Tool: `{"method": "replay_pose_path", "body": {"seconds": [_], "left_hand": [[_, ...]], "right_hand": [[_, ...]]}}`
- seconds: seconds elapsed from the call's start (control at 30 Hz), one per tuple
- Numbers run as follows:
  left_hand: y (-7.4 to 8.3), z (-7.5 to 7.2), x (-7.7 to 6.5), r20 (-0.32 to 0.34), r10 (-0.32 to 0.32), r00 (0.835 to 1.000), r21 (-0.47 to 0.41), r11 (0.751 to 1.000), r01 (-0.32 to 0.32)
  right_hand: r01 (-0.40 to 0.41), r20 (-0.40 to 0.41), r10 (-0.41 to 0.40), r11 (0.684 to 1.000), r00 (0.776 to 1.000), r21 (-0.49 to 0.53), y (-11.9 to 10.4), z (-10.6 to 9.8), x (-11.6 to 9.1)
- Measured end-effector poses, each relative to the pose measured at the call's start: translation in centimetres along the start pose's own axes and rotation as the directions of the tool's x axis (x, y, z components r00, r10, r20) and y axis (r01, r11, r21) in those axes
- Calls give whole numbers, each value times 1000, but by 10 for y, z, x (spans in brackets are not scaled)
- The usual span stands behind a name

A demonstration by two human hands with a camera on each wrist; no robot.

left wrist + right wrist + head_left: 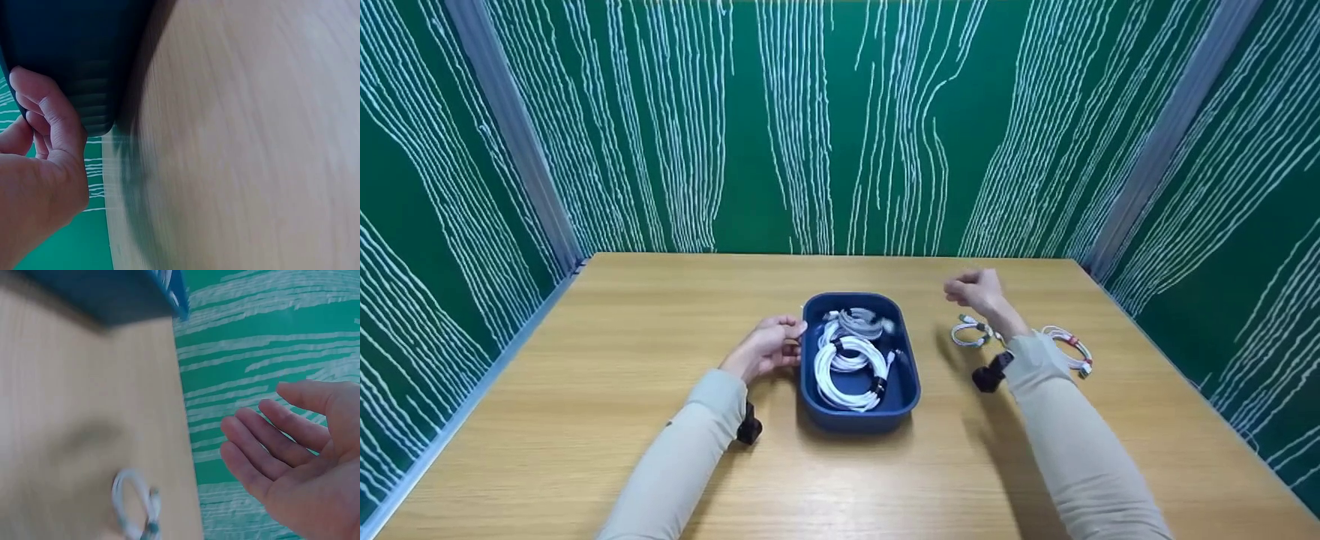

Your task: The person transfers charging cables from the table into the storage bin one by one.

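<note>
A dark blue bin (855, 424) stands mid-table in the head view. My left hand (771, 345) pinches its left rim, thumb at the edge and fingers against the outer wall (84, 67) in the left wrist view. Inside lie coiled cables: a large white cable coil (823, 379) with black ties in front, another white coil partly under it, and a grey cable coil (861, 324) at the back. My right hand (979, 291) is raised over the table right of the bin, its loosely bent fingers (253, 444) holding nothing.
Below my right hand lies a small white cable coil (956, 335) with a dark tie. Farther right, partly behind the sleeve, is a cable coil with red ties (1084, 351). Green walls (750, 150) with white lines enclose the wooden table (622, 360) at back and sides.
</note>
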State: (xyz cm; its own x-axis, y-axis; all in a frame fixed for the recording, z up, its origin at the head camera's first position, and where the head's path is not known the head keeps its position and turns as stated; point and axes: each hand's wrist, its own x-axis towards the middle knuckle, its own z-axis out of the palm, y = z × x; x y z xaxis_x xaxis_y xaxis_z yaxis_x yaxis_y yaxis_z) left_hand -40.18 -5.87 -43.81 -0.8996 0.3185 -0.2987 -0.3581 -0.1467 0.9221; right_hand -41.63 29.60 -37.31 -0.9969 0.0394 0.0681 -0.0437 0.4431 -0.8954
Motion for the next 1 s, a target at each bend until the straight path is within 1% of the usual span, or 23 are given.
{"method": "replay_pose_path", "body": {"seconds": [0.1, 0.2, 0.33, 0.47, 0.67, 0.77, 0.87, 0.93, 1.0], "left_hand": [[1, 0, 0, -5, 0, 1000, -2, 1000, 0], [1, 0, 0, -8, 4, 1000, 0, 1000, -4], [1, 1, 0, -15, 7, 1000, 1, 1000, -7], [-1, 1, 0, -14, 8, 1000, 7, 1000, -8], [-3, 2, 1, -25, 1, 1000, 9, 1000, -1], [-2, 2, 0, -31, 2, 1000, 9, 1000, -2], [-2, 2, 1, -33, 5, 999, 11, 1000, -5], [-1, 2, 1, -33, 4, 999, 14, 1000, -3], [0, 1, 1, -36, 5, 999, 15, 1000, -4]], "right_hand": [[-16, -33, 15, 999, 999, -42, 15, -12, -4], [-24, -60, 16, 991, 998, -134, 29, -21, -7], [-30, -89, 6, 963, 996, -269, 45, -26, -12], [-35, -105, -2, 938, 994, -346, 57, -25, -15], [4, -94, -50, 900, 994, -435, 70, -17, -14], [14, -76, -58, 871, 995, -490, 74, -15, -14], [15, -51, -50, 842, 997, -540, 77, -14, -13], [11, -38, -38, 838, 999, -545, 78, -14, -13], [4, -29, -23, 846, 999, -533, 77, -14, -12]]}}
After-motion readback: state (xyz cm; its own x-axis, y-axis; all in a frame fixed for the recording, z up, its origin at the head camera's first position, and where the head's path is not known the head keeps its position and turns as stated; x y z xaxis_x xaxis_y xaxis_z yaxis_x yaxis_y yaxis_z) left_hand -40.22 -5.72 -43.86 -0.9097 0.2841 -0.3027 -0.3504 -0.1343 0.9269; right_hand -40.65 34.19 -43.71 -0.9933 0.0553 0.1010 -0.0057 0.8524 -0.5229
